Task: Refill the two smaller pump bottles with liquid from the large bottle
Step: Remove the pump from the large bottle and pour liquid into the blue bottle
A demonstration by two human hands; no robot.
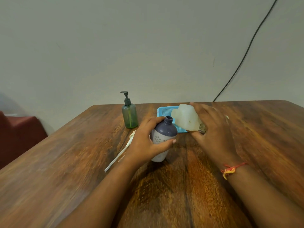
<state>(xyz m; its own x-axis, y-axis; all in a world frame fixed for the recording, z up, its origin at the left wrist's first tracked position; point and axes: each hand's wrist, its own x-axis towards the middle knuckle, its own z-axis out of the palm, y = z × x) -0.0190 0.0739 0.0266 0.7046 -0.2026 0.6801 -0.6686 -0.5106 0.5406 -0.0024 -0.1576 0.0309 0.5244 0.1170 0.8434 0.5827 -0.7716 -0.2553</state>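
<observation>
Two bottles are held at the table: the left hand grips the uncapped purple bottle, the right hand holds the large bottle tipped beside its neck.

Wooden table, green pump bottle upright, blue perforated tray, white pump tube lying flat

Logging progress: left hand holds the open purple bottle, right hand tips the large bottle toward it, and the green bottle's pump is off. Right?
No: the head view shows the green bottle with its pump on. The rest stands.
</observation>
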